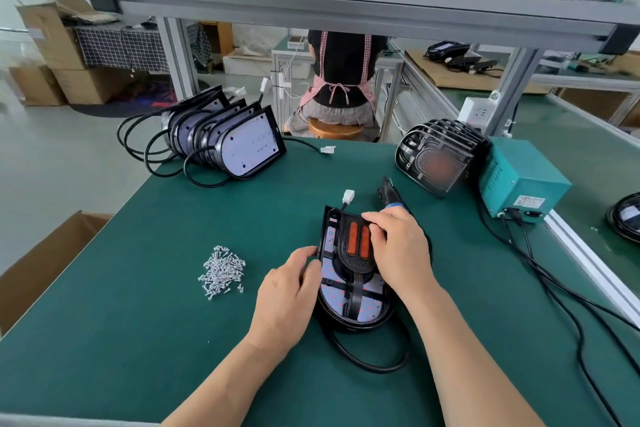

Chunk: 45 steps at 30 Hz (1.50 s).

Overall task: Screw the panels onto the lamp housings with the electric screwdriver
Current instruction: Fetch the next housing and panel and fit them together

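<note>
A black lamp housing [349,308] with a white LED board lies on the green mat in front of me. A black panel [353,253] with two orange strips lies on top of it. My left hand [291,295] grips the housing's left edge. My right hand [398,250] curls its fingers over the panel's right side. The electric screwdriver [389,196] lies on the mat just behind my right hand. A pile of small silver screws [223,270] sits to the left.
A stack of lamp housings [228,139] with black cables stands at the back left. A stack of black panels [440,156] leans at the back right beside a teal power box [519,180]. Cables [554,284] trail on the right. A person sits beyond the bench.
</note>
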Available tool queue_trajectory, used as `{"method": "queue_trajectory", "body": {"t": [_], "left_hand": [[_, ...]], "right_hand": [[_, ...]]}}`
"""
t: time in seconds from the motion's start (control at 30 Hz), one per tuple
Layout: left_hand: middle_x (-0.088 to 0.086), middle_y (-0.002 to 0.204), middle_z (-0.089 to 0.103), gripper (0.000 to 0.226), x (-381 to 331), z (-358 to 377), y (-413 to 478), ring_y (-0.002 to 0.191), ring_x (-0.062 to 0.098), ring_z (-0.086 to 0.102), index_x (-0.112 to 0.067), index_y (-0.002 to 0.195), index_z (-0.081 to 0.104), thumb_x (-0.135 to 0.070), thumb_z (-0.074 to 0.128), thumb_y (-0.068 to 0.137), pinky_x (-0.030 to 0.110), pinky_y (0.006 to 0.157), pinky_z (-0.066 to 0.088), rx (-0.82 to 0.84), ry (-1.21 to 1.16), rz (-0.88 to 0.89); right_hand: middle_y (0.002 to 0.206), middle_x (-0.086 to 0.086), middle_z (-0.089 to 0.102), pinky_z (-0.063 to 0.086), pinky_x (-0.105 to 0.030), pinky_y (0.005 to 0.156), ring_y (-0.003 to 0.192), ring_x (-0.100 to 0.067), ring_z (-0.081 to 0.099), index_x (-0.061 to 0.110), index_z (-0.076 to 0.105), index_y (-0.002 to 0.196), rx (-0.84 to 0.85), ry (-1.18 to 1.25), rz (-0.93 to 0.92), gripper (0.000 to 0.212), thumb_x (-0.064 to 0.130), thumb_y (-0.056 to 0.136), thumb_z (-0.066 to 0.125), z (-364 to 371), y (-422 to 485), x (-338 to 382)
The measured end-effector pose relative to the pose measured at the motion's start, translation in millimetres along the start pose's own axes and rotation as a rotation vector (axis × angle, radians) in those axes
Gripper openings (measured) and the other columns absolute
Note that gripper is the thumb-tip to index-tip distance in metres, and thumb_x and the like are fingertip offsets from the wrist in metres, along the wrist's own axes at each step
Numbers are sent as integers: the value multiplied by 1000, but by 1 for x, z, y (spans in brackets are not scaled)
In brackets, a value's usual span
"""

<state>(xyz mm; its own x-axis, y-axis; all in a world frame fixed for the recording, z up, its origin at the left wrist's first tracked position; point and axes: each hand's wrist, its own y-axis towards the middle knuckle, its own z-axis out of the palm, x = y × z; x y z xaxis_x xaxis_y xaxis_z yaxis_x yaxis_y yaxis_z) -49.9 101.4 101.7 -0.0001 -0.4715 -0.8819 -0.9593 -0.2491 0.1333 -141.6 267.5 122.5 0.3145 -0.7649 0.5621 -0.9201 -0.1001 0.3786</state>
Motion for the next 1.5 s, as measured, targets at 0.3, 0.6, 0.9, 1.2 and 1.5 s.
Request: {"method": "queue_trajectory", "body": {"t": [0.3, 0.6, 0.9, 1.2, 1.5], "left_hand": [[2, 55, 45, 8, 3, 2, 4, 57, 16, 33, -14, 83, 51, -10, 49, 90, 32, 56, 34, -90, 161, -7], [-7, 66, 61, 12, -3, -36, 16, 70, 22, 56, -18, 79, 70, -16, 64, 90, 39, 78, 48, -234, 292, 39], [-18, 73, 63, 29, 12, -106, 56, 84, 20, 60, -33, 79, 68, -6, 58, 86, 38, 93, 48, 72, 527, -132], [-12, 97, 68, 21, 6, -106, 74, 102, 17, 60, -29, 90, 67, -12, 56, 88, 35, 97, 40, 339, 928, -53], [-8, 104, 64, 15, 3, -102, 79, 109, 20, 55, -22, 99, 66, -14, 54, 93, 35, 98, 40, 439, 1014, -15]], "right_hand": [[134, 9, 57, 26, -22, 113, 124, -3, 37, 24, 72, 125, 130, 153, -152, 37, 35, 90, 74, -8, -12, 9], [158, 9, 36, 19, -33, 123, 144, -14, 20, 29, 48, 150, 322, -24, -202, 75, 63, 85, 65, -9, -13, 3], [133, 10, 61, 25, -19, 105, 130, -10, 43, 22, 70, 127, 35, 109, -65, 35, 37, 96, 64, -26, -3, -9], [94, 4, 65, 43, -36, 72, 89, -23, 58, 19, 59, 119, 177, -101, 442, 44, 53, 91, 60, -30, 17, -41], [96, -7, 55, 41, -38, 70, 86, -31, 54, 9, 43, 111, 341, -395, 385, 34, 42, 104, 44, -30, 32, -21]]}}
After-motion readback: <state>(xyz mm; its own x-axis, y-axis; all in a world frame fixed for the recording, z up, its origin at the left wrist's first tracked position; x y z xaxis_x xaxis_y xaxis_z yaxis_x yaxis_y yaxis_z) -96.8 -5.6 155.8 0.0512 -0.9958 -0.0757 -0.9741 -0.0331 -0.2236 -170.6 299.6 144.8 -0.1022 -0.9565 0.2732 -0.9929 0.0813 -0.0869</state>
